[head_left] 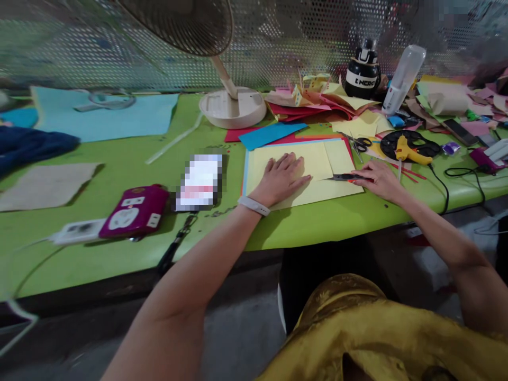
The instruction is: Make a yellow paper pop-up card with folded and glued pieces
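Near the front edge of the green table (301, 227), right before the seated person, lies a pale yellow paper (315, 159), with a blue edge (245, 169) peeping out along its left side. The left hand (281, 177) is pressed palm down on it, fingers straight and a little spread, thumb stretched out toward the right; it grips nothing, only bears on the sheet. A pale wristband (254, 205) sits just behind that hand.

From the other side comes the right hand (381, 182), its fingers closed around a slim dark tool (344, 177) held low and almost level. Its pointed tip faces the left thumb, over the paper, and I can't tell from here whether it presses in. A faint line runs down the sheet from the far edge toward that tip.

Just beyond the right hand I see dark-handled scissors (363, 144) and a yellow glue gun (413, 153). Off to the left of the paper, well apart from both hands, lie a phone (200, 181) and a purple pouch (137, 211).
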Available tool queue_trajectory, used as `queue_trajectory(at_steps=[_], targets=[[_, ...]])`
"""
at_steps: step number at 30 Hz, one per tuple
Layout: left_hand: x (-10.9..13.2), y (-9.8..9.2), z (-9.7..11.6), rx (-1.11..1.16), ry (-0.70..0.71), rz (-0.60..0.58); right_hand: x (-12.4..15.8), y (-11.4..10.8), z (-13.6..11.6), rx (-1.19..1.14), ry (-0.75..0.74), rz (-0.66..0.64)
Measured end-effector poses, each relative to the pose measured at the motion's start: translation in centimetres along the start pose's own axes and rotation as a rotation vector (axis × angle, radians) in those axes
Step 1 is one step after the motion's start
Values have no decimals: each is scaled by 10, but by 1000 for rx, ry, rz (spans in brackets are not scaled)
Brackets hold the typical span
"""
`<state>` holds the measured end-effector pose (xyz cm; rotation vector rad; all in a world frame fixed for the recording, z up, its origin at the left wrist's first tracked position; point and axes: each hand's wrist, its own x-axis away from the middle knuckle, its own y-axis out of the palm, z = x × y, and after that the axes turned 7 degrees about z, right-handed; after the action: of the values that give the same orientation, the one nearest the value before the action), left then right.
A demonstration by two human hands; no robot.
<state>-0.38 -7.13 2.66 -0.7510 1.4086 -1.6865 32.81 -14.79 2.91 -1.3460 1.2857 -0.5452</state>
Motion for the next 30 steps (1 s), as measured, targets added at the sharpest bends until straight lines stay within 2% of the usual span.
queue_trajectory(at_steps=[14, 18, 25, 30], targets=[[0, -4, 5, -26, -9, -30, -9, 2, 3, -28, -25, 5], [-7, -3, 12, -63, -4, -16, -10, -3, 12, -6, -32, 25], [-28, 3, 36, -50, -18, 4, -5, -9, 29, 20, -6, 29], [-26, 3, 32, -11, -20, -8, -1, -5, 34, 14, 19, -5]])
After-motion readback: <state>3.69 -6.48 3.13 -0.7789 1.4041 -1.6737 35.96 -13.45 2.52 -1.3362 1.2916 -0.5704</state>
